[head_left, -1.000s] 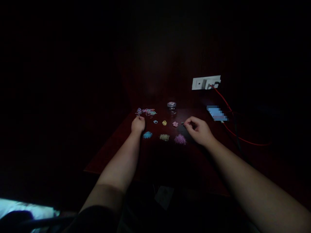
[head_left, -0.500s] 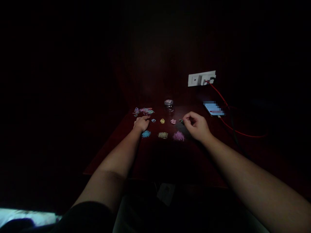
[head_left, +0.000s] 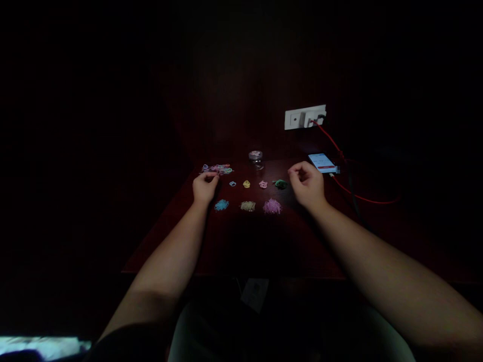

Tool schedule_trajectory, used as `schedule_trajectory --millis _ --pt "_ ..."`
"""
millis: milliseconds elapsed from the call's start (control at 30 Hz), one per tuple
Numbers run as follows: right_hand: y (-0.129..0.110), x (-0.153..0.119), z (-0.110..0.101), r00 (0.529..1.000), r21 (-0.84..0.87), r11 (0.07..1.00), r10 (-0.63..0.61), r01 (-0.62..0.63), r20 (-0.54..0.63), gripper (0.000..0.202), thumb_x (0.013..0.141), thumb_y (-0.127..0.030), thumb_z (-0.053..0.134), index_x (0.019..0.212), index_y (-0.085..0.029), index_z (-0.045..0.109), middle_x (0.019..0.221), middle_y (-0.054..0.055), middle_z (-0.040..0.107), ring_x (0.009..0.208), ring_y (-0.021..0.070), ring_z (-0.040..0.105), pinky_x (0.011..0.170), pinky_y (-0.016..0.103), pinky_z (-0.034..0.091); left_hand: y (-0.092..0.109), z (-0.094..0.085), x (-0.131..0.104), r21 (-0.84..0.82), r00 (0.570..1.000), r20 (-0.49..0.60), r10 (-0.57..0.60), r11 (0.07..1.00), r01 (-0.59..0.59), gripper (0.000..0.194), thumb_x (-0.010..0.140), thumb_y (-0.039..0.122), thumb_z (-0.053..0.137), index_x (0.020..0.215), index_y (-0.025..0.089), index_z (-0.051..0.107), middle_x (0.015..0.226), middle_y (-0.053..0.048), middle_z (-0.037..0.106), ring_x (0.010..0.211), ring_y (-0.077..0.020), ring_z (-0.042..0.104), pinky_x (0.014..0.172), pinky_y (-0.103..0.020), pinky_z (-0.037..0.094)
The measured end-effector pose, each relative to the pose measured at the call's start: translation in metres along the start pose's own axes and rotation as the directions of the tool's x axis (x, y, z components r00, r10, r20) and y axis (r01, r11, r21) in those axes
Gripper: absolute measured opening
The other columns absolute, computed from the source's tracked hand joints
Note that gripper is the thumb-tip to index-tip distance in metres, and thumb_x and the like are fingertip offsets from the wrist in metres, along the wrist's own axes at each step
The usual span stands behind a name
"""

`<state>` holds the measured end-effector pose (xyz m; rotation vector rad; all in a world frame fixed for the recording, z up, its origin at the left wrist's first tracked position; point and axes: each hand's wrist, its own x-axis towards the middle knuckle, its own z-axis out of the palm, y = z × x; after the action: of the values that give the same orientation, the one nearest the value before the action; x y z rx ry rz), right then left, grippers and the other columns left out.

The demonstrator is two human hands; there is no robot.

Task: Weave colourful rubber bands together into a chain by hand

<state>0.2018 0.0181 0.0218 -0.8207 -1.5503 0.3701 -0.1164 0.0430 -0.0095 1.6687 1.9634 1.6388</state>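
Observation:
My left hand (head_left: 205, 188) is closed, thumb and index finger together, at the near edge of a mixed pile of coloured bands (head_left: 222, 169); what it pinches is too small to make out. My right hand (head_left: 307, 185) is curled with its fingertips together, just right of the green bands (head_left: 280, 184); anything between them is too small to see. Between the hands lie a blue band (head_left: 233, 184), yellow bands (head_left: 246, 184) and pink bands (head_left: 263, 184). Nearer me are a blue pile (head_left: 222, 205), a pale yellowish pile (head_left: 248, 206) and a purple pile (head_left: 272, 206).
A clear lidded jar (head_left: 255, 160) stands behind the small groups on the dark red table (head_left: 169, 246). A lit phone (head_left: 322, 163) lies behind my right hand. Its red cable (head_left: 362, 201) runs beside it, below a white wall socket (head_left: 296, 119).
My left hand has drawn its fingers together at the mixed pile. My right hand has moved off the green bands, which now show fully. The whole view has shifted slightly.

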Motion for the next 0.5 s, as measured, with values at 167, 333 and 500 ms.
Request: schedule_trajectory --millis 167,333,500 --pt "0.001 -0.002 0.003 0.997 0.011 1.000 0.008 -0.009 0.075 0.009 0.082 -0.022 0.053 0.074 -0.019 0.054 0.067 0.001 0.052 0.060 0.0125 0.048 0.056 0.026 0.038 0.058 0.018 -0.016 -0.262 0.996 -0.046 0.078 0.961 -0.088 0.025 0.081 0.036 0.060 0.092 0.014 0.064 0.093 -0.007 0.070 0.079 -0.0143 0.064 0.073 -0.026 0.050" --pt "0.006 -0.005 0.006 0.978 0.035 0.999 0.017 -0.024 0.206 0.008 0.081 -0.024 0.056 0.075 -0.017 0.055 0.065 0.000 0.051 0.059 0.0113 0.047 0.054 0.024 0.038 0.116 0.052 -0.049 -0.511 0.986 0.002 0.164 0.848 -0.140 0.018 0.078 0.026 0.066 0.089 0.016 0.057 0.083 -0.004 0.068 0.079 -0.0138 0.065 0.071 -0.025 0.049" --pt "0.009 -0.004 0.006 0.981 0.071 0.996 0.031 -0.046 0.194 0.009 0.080 -0.027 0.058 0.080 -0.018 0.056 0.068 0.000 0.054 0.059 0.0113 0.048 0.054 0.023 0.039 0.121 0.064 -0.077 -0.541 0.946 0.081 0.315 0.811 -0.223 0.019 0.077 0.020 0.067 0.094 0.018 0.057 0.087 -0.004 0.069 0.084 -0.0150 0.067 0.079 -0.029 0.051"
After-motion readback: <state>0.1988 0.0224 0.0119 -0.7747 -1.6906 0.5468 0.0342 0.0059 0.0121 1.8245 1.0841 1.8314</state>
